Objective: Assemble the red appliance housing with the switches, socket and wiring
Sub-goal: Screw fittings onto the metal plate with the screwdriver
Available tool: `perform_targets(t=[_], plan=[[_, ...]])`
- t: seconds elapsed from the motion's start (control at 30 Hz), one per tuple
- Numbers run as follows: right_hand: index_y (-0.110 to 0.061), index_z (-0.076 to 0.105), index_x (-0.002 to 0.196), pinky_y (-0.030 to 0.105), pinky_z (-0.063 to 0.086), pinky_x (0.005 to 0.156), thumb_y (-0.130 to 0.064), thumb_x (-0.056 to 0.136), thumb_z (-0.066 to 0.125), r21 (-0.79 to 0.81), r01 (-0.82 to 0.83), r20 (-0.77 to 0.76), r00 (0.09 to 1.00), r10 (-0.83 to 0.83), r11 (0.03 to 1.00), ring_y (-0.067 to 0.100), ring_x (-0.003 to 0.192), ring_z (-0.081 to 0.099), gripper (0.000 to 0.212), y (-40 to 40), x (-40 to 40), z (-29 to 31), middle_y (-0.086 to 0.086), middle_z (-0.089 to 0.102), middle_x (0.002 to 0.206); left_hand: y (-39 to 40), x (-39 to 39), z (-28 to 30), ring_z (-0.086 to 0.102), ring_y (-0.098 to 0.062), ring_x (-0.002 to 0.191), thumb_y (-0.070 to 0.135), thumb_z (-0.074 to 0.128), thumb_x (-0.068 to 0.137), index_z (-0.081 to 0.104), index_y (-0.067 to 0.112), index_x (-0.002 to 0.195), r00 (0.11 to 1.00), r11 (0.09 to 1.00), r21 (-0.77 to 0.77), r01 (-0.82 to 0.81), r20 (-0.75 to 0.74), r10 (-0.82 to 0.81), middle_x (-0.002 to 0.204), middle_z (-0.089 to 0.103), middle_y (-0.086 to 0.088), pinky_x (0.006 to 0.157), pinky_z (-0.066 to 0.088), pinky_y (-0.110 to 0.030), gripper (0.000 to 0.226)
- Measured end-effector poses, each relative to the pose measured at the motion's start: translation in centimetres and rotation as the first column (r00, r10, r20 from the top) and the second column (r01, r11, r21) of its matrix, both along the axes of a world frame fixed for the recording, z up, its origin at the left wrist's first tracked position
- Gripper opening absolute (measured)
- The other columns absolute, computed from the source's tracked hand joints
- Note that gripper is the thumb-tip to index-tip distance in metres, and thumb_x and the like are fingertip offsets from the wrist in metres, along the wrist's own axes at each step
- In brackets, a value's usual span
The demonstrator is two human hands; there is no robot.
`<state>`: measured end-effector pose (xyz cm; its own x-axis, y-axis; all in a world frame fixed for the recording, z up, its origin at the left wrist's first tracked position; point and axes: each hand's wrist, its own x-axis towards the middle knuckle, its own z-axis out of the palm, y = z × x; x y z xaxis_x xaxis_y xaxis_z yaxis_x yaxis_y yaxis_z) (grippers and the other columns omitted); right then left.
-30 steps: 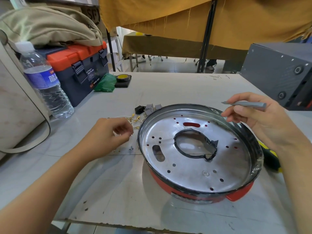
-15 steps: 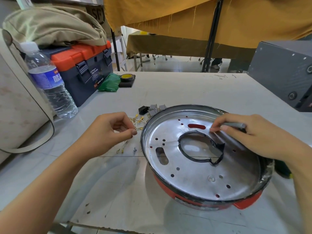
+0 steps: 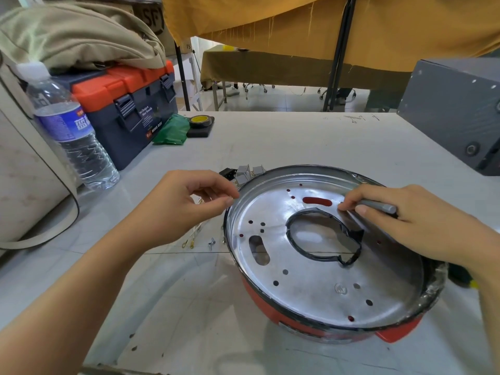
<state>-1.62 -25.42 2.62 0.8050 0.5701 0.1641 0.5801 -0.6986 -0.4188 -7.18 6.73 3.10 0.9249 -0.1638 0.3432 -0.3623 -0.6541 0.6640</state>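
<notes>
I see red housing (image 3: pixel 335 250) on table (image 3: pixel 297 142), metal plate up. Right hand (image 3: pixel 405 220) grips grey tool (image 3: pixel 378 207), tip on plate. Left hand (image 3: pixel 186 204) at left rim, fingertips pinched; contents unclear. Wires (image 3: pixel 193 234) beside it.

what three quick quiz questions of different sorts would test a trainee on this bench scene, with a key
1. True or false: the right hand holds a grey tool over the metal plate.
2. Which stands nearest the toolbox? A) water bottle B) red housing C) grey box
3. Fill in: the loose switches lie just outside the housing's far-____ rim.

Key: 1 true; 2 A; 3 left. The left hand pinches a small part too tiny to identify.
</notes>
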Motion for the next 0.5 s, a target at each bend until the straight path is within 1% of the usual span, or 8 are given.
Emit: perform_targets(t=[0.1,0.17,0.23,0.3,0.37,0.43,0.5], plan=[[-0.049,0.059,0.098,0.016,0.046,0.064,-0.041,0.09,0.043,-0.001,0.006,-0.001,1.0,-0.006,1.0,0.002,0.071,0.059,0.02,0.0,0.0,0.0,-0.018,0.066,0.078,-0.1,0.1,0.1,0.063,-0.008,0.073,0.018,0.07,0.079,0.067,0.031,0.083,1.0,1.0,-0.011,0.007,-0.003,-0.007,0.078,0.068,0.012,0.07,0.049,-0.014,0.014],[-0.05,0.058,0.099,0.019,0.048,0.064,-0.043,0.09,0.041,-0.016,0.003,0.0,1.0,-0.003,1.0,0.002,0.073,0.059,0.02,0.0,0.0,0.0,-0.02,0.066,0.083,-0.2,0.2,0.2,0.062,-0.008,0.072,0.019,0.07,0.078,0.067,0.031,0.081,1.0,1.0,0.018,0.014,0.006,-0.014,0.077,0.068,0.012,0.068,0.047,-0.013,0.012],[-0.051,0.057,0.098,0.02,0.048,0.063,-0.042,0.09,0.041,-0.023,0.0,0.005,1.0,0.0,1.0,0.001,0.074,0.059,0.02,0.0,0.0,0.0,-0.021,0.066,0.085,-0.4,0.2,0.4,0.061,-0.008,0.072,0.019,0.07,0.079,0.069,0.028,0.081,1.0,0.998,0.053,0.024,0.018,-0.025,0.076,0.068,0.012,0.066,0.046,-0.012,0.01],[-0.049,0.058,0.099,0.018,0.047,0.062,-0.041,0.091,0.042,-0.018,-0.007,0.006,1.0,0.007,1.0,-0.001,0.074,0.058,0.02,0.0,0.0,0.0,-0.021,0.066,0.082,-0.7,0.2,0.7,0.061,-0.01,0.074,0.016,0.07,0.08,0.072,0.025,0.082,0.999,0.993,0.11,0.04,0.024,-0.043,0.077,0.069,0.011,0.066,0.046,-0.015,0.01],[-0.047,0.06,0.098,0.014,0.044,0.063,-0.039,0.091,0.044,-0.005,-0.009,0.007,1.0,0.009,1.0,-0.003,0.073,0.058,0.019,-0.1,0.0,0.0,-0.022,0.064,0.075,-0.9,0.1,0.9,0.06,-0.011,0.076,0.013,0.07,0.081,0.073,0.025,0.083,0.997,0.981,0.181,0.064,0.023,-0.07,0.078,0.068,0.009,0.067,0.045,-0.017,0.013],[-0.047,0.06,0.098,0.014,0.044,0.063,-0.039,0.091,0.044,-0.006,-0.009,0.006,1.0,0.009,1.0,-0.002,0.072,0.058,0.019,0.0,0.0,0.0,-0.022,0.064,0.074,-1.1,0.1,1.1,0.059,-0.008,0.076,0.011,0.069,0.081,0.073,0.026,0.083,0.995,0.968,0.233,0.092,0.012,-0.097,0.079,0.066,0.008,0.065,0.042,-0.01,0.015],[-0.049,0.058,0.099,0.018,0.046,0.062,-0.041,0.091,0.042,-0.018,-0.01,0.006,1.0,0.01,1.0,-0.002,0.075,0.058,0.02,0.0,0.0,0.0,-0.022,0.065,0.078,-1.2,0.1,1.3,0.058,-0.006,0.077,0.012,0.069,0.082,0.074,0.026,0.085,0.993,0.952,0.283,0.119,-0.008,-0.121,0.079,0.065,0.008,0.061,0.038,-0.005,0.015]])
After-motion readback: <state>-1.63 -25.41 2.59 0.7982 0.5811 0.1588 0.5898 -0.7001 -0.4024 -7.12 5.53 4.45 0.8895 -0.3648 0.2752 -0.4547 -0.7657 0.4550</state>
